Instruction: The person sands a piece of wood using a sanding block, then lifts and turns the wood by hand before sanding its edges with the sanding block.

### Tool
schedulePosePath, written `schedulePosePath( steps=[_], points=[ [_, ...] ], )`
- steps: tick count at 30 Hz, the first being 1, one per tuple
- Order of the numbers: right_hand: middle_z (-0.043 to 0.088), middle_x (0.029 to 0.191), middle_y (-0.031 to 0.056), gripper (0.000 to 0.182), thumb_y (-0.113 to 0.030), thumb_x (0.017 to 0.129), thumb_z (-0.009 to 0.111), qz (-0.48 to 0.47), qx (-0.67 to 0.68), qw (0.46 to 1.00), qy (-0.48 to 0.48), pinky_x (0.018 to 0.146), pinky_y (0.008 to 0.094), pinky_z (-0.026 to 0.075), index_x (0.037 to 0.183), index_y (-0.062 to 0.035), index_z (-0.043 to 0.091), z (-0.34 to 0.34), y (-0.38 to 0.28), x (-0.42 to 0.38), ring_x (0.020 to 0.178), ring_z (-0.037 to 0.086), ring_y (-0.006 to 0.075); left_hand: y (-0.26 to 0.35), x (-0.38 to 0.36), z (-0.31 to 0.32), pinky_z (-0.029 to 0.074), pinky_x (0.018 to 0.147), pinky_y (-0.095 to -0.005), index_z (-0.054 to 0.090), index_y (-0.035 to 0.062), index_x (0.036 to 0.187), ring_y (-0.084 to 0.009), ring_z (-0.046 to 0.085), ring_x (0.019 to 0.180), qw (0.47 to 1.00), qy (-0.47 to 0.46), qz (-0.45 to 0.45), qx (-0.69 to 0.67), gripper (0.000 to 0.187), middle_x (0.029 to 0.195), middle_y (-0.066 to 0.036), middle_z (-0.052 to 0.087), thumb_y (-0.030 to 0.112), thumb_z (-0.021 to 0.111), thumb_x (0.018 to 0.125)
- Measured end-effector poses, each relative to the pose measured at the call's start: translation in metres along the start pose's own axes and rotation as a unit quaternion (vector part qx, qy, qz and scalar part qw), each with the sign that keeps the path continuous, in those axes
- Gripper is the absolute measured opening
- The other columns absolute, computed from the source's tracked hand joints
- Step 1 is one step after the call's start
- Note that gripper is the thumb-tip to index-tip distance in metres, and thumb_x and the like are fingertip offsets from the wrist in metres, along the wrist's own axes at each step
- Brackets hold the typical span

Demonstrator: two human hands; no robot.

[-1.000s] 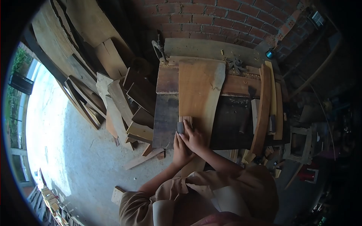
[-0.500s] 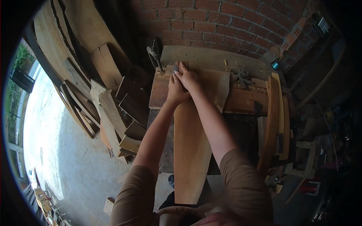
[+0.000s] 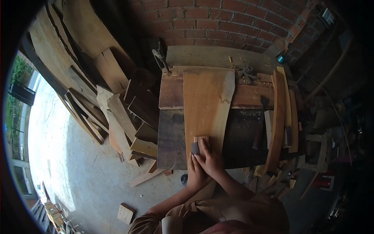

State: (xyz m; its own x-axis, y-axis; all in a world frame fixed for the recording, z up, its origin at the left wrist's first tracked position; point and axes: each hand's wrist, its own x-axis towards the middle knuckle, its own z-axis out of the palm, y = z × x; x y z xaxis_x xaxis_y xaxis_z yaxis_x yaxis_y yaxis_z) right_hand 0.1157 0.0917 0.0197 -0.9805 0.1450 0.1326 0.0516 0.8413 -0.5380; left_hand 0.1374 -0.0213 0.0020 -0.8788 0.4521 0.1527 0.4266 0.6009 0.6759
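A long, pale wooden board [image 3: 206, 97] lies lengthwise on the workbench, its near end towards my body. Both hands press a small sanding block [image 3: 201, 139] of wood, with a grey sandpaper-like face [image 3: 195, 148], onto the board's near part. My right hand [image 3: 210, 162] is closed over the block's top and right side. Against its left and rear edge, my left hand [image 3: 197, 175] is closed too, touching the right hand. The underside of the block is hidden.
The workbench [image 3: 171, 128] stands before a brick wall. A metal clamp [image 3: 160, 58] rises at its back left. Curved wooden pieces [image 3: 277, 117] and a dark-handled tool [image 3: 258, 134] lie on the right. Boards [image 3: 113, 74] lean at the left, above the concrete floor [image 3: 93, 171].
Both hands and the sanding block have moved from the board's far end back to its near part, close to my body. My arms are now bent, and the board's far end is uncovered.
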Motion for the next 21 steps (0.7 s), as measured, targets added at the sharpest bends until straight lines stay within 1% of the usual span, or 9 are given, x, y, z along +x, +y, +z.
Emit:
schedulePosePath(
  steps=[4, 6, 8, 10, 14, 16, 17, 20, 21],
  points=[
    [0.058, 0.101, 0.0234, 0.066, -0.039, 0.082, 0.054, 0.087, 0.047, 0.994, -0.04, 0.07, 0.0438, 0.048, 0.138, -0.0193, 0.025, -0.008, 0.014, 0.092, 0.087, 0.058, 0.0391, -0.02, 0.097, 0.001, 0.024, 0.101, -0.0485, 0.011, -0.0161, 0.129, -0.0492, 0.022, 0.123, 0.999, 0.011, 0.034, -0.032, 0.106, 0.131, -0.038, 0.017, 0.039, 0.072, 0.063],
    [0.058, 0.099, 0.0235, 0.063, -0.042, 0.083, 0.052, 0.064, 0.025, 0.998, -0.014, 0.075, 0.0429, 0.047, 0.136, -0.0195, 0.028, -0.002, 0.04, 0.175, 0.089, 0.058, 0.0392, -0.037, 0.181, 0.013, 0.024, 0.102, -0.0457, 0.01, -0.0152, 0.13, -0.0484, 0.022, 0.123, 0.998, 0.056, 0.026, -0.025, 0.108, 0.131, -0.037, 0.018, 0.04, 0.072, 0.061],
    [0.061, 0.085, 0.0223, 0.061, -0.047, 0.083, 0.048, 0.046, 0.023, 0.998, 0.027, 0.066, 0.044, 0.049, 0.135, -0.0204, 0.03, 0.006, 0.069, 0.258, 0.076, 0.06, 0.0375, -0.048, 0.264, 0.013, 0.024, 0.102, -0.044, 0.01, -0.0152, 0.131, -0.0477, 0.022, 0.123, 0.998, 0.05, 0.027, -0.037, 0.109, 0.132, -0.037, 0.017, 0.041, 0.072, 0.061],
    [0.061, 0.086, 0.0218, 0.059, -0.047, 0.083, 0.047, 0.058, -0.008, 0.998, 0.032, 0.066, 0.0435, 0.049, 0.134, -0.021, 0.031, 0.006, 0.073, 0.294, 0.076, 0.06, 0.0373, -0.052, 0.309, 0.01, 0.024, 0.102, -0.0436, 0.009, -0.0152, 0.131, -0.0472, 0.022, 0.124, 0.998, 0.037, 0.044, -0.035, 0.11, 0.133, -0.036, 0.016, 0.04, 0.073, 0.06],
    [0.06, 0.084, 0.0221, 0.056, -0.046, 0.084, 0.046, 0.063, -0.012, 0.998, 0.014, 0.065, 0.0429, 0.049, 0.134, -0.0251, 0.032, 0.007, 0.065, 0.246, 0.074, 0.06, 0.0378, -0.038, 0.249, 0.012, 0.023, 0.103, -0.044, 0.007, -0.0151, 0.131, -0.0473, 0.021, 0.124, 0.998, 0.05, -0.006, -0.037, 0.11, 0.133, -0.036, 0.015, 0.036, 0.074, 0.061],
    [0.058, 0.081, 0.0227, 0.057, -0.045, 0.083, 0.049, 0.007, 0.003, 0.999, 0.05, 0.063, 0.0432, 0.048, 0.135, -0.0282, 0.03, 0.013, 0.056, 0.174, 0.07, 0.059, 0.038, -0.023, 0.177, 0.015, 0.023, 0.103, -0.0445, 0.006, -0.0147, 0.131, -0.0476, 0.02, 0.124, 0.998, 0.048, -0.015, -0.039, 0.109, 0.134, -0.036, 0.013, 0.034, 0.075, 0.062],
    [0.059, 0.089, 0.0203, 0.058, -0.042, 0.084, 0.05, 0.06, -0.002, 0.998, -0.019, 0.069, 0.0428, 0.048, 0.135, -0.025, 0.03, -0.007, 0.033, 0.13, 0.083, 0.058, 0.036, -0.014, 0.136, 0.014, 0.023, 0.102, -0.0462, 0.007, -0.0143, 0.131, -0.0478, 0.018, 0.125, 0.998, 0.038, -0.011, -0.048, 0.109, 0.134, -0.035, 0.013, 0.035, 0.075, 0.062],
    [0.057, 0.105, 0.0202, 0.063, -0.042, 0.081, 0.054, 0.092, -0.011, 0.991, -0.093, 0.065, 0.0415, 0.05, 0.136, -0.0205, 0.03, -0.017, 0.013, 0.019, 0.083, 0.06, 0.0367, 0.008, 0.026, 0.014, 0.022, 0.101, -0.0517, 0.007, -0.0147, 0.131, -0.0532, 0.015, 0.123, 1.0, -0.025, -0.002, -0.01, 0.109, 0.131, -0.04, 0.013, 0.043, 0.072, 0.065],
    [0.054, 0.112, 0.0201, 0.064, -0.041, 0.081, 0.055, 0.011, -0.043, 0.999, 0.03, 0.064, 0.0405, 0.051, 0.136, -0.0188, 0.031, -0.007, 0.014, -0.004, 0.085, 0.061, 0.0348, 0.011, 0.01, 0.016, 0.022, 0.101, -0.0523, 0.007, -0.0172, 0.129, -0.0536, 0.016, 0.123, 0.999, -0.044, 0.001, 0.016, 0.109, 0.13, -0.041, 0.013, 0.042, 0.072, 0.064]
  ],
)
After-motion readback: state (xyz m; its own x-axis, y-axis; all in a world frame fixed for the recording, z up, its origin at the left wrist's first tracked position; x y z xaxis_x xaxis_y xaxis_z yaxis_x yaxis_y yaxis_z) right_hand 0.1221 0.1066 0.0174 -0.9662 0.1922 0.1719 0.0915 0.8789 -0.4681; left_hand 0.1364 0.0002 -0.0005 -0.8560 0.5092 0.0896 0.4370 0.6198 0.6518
